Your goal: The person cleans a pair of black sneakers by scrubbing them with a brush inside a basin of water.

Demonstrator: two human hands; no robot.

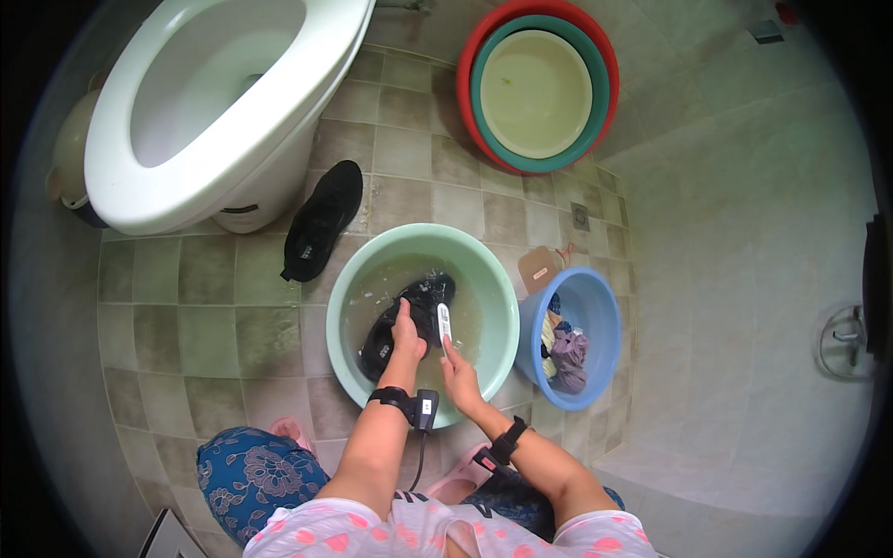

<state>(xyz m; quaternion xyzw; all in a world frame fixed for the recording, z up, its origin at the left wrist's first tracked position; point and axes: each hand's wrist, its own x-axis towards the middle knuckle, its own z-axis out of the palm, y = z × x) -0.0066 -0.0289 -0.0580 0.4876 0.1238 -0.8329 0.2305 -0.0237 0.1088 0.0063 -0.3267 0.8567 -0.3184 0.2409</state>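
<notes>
A black shoe [379, 342] lies in cloudy water inside a pale green basin [502, 325] on the floor in front of me. My left hand [406, 337] grips the shoe near its middle, fingers partly hidden against it. In my right hand [459, 377] is a brush with a white handle [444, 323], its head end against the shoe's right side; its bristles are hard to make out. Left of the basin, a second black shoe [323, 221] rests on the tiles beside the toilet.
A blue bucket [605, 321] with crumpled clothes [569, 358] stands close to the basin's right. Near it lies a brown flat piece [537, 269]. Nested red, teal and cream basins [538, 93] sit at the back; a white toilet [279, 121] fills the far left.
</notes>
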